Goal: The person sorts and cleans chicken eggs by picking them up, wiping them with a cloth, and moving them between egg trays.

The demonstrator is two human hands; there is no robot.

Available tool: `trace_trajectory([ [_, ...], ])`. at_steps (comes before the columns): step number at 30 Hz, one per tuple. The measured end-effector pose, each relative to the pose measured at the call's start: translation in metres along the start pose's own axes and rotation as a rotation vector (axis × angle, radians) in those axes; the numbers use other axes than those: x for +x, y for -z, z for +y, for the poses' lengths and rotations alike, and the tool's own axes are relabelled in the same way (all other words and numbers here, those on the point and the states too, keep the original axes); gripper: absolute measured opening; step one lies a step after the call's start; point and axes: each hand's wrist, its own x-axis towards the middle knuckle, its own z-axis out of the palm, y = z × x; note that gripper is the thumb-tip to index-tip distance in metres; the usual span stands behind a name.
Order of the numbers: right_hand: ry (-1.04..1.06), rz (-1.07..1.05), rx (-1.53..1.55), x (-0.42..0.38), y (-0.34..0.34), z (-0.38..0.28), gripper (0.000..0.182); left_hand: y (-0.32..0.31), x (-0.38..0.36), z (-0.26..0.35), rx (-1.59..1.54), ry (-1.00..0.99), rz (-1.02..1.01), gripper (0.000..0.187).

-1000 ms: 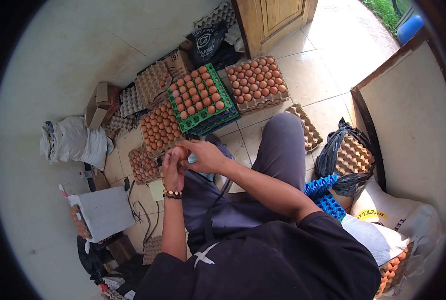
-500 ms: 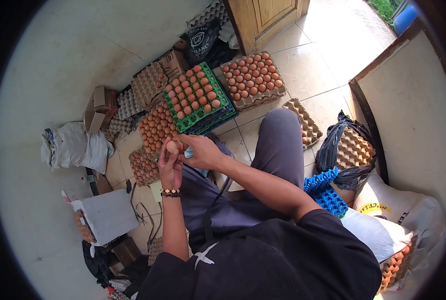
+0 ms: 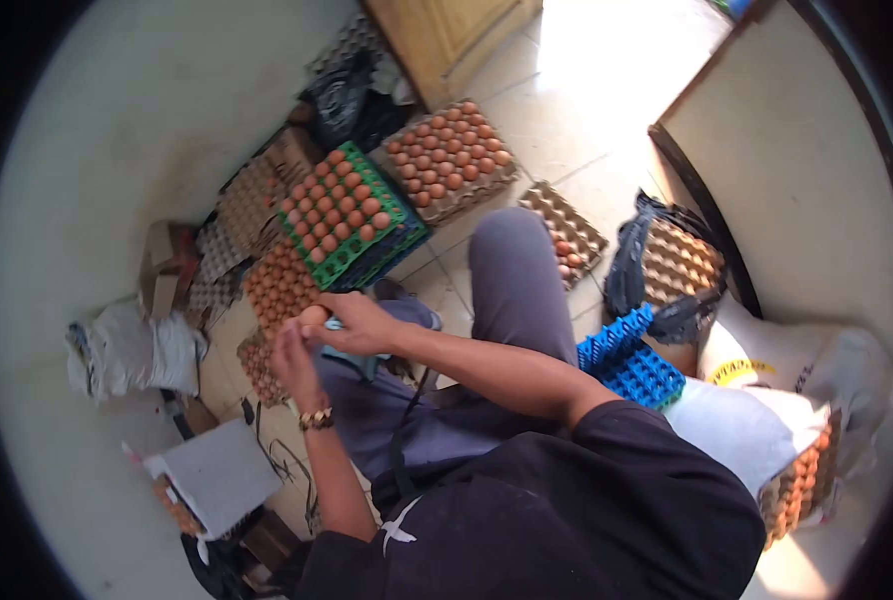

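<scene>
The green tray (image 3: 345,215) of brown eggs is sitting on the floor. Just below it, the right hand (image 3: 359,325) and left hand (image 3: 295,358) are together pinching one brown egg (image 3: 314,314), smooth and oval; its long axis cannot be told.

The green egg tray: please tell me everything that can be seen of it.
The green egg tray looks like moulded plastic with a grid of cups. It lies flat on the floor on top of a dark blue tray whose edge shows below it. Brown eggs fill nearly all its cups; a few cups along the near edge are empty. A cardboard tray of eggs lies next to it on the near-left side, another on the far-right. Neither of the hands touches it.
</scene>
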Motion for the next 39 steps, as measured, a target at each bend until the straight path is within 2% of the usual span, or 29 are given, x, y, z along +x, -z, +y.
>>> trace_trajectory([
  [2, -0.041, 0.113, 0.197, 0.005, -0.002, 0.003, 0.051, -0.001, -0.013, 0.033, 0.302, -0.546, 0.083, 0.032],
  [3, -0.107, 0.083, 0.201, 0.009, 0.004, 0.004, 0.052, -0.005, -0.029, 0.066, 0.352, -0.614, 0.17, 0.031],
  [4, -0.173, 0.045, 0.21, 0.013, 0.011, 0.005, 0.053, -0.004, -0.042, 0.093, 0.13, -0.731, 0.114, 0.03],
  [5, -0.239, 0.0, 0.223, 0.014, 0.014, 0.007, 0.054, -0.009, -0.061, 0.122, 0.127, -0.943, 0.151, 0.039],
  [6, -0.242, 0.071, 0.259, 0.016, 0.012, 0.013, 0.052, -0.011, -0.081, 0.154, 0.051, -1.214, 0.059, 0.049],
  [7, -0.243, 0.139, 0.296, 0.017, 0.008, 0.018, 0.051, -0.02, -0.097, 0.178, -0.157, -1.496, 0.133, 0.057],
  [8, -0.237, 0.201, 0.331, 0.017, 0.008, 0.022, 0.05, -0.028, -0.109, 0.197, -0.283, -1.696, 0.143, 0.057],
  [9, -0.258, 0.236, 0.324, 0.013, 0.01, 0.023, 0.05, -0.031, -0.12, 0.211, -0.365, -1.853, 0.141, 0.056],
  [11, -0.283, 0.274, 0.321, 0.013, 0.013, 0.018, 0.05, -0.036, -0.141, 0.232, -0.449, -2.031, 0.135, 0.055],
  [16, -0.325, 0.245, 0.318, 0.02, 0.009, 0.031, 0.06, -0.031, -0.169, 0.252, -0.409, -2.167, 0.142, 0.053],
  [19, -0.317, 0.204, 0.273, 0.02, 0.014, 0.033, 0.053, -0.028, -0.177, 0.255, -0.384, -2.182, 0.136, 0.052],
  [22, -0.303, 0.256, 0.278, 0.023, 0.012, 0.035, 0.048, -0.025, -0.179, 0.257, -0.378, -2.181, 0.133, 0.051],
  [28, -0.313, 0.228, 0.382, 0.022, 0.019, 0.021, 0.043, -0.017, -0.181, 0.26, -0.345, -2.218, 0.112, 0.049],
  [31, -0.245, 0.266, 0.471, 0.024, 0.025, 0.011, 0.041, -0.015, -0.18, 0.258, -0.336, -2.225, 0.096, 0.047],
  [34, -0.118, 0.395, 0.563, 0.023, 0.051, -0.014, 0.037, -0.016, -0.175, 0.256, -0.35, -2.224, 0.086, 0.046],
  [35, -0.114, 0.5, 0.604, 0.024, 0.063, -0.015, 0.034, -0.017, -0.174, 0.255, -0.345, -2.223, 0.092, 0.046],
  [36, -0.041, 0.481, 0.673, 0.019, 0.093, -0.036, 0.028, -0.018, -0.17, 0.253, -0.359, -2.224, 0.076, 0.045],
  [37, 0.134, 0.512, 0.666, 0.013, 0.124, -0.046, 0.028, -0.02, -0.171, 0.261, -0.319, -2.217, 0.066, 0.045],
  [38, 0.218, 0.632, 0.799, 0.016, 0.146, -0.046, 0.032, -0.018, -0.166, 0.254, -0.335, -2.226, 0.068, 0.045],
  [39, 0.153, 0.616, 0.847, 0.009, 0.18, -0.043, 0.05, -0.019, -0.163, 0.252, -0.328, -2.225, 0.065, 0.044],
])
